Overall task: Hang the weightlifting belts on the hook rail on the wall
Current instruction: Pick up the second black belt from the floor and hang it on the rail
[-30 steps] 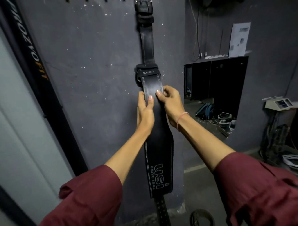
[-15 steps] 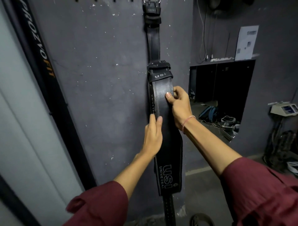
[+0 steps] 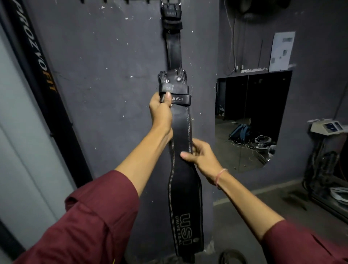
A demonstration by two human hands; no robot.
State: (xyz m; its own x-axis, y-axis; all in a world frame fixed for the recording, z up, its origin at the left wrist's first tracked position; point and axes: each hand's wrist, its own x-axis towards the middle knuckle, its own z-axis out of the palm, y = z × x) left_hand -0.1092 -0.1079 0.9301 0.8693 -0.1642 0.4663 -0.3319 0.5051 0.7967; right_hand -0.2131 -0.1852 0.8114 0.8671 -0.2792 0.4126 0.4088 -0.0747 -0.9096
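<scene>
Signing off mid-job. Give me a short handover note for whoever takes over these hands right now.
Left hand grips the buckle end of the USI belt; right hand pinches its edge midway down.
Done: another belt hangs by its buckle from the hook rail.
Left: raise the USI belt's buckle to a free hook, then release.

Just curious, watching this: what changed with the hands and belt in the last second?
The left hand moved up and now grips the buckle end of the USI belt; the right hand slid down to pinch its edge. The other belt stays on the hook rail.
</scene>
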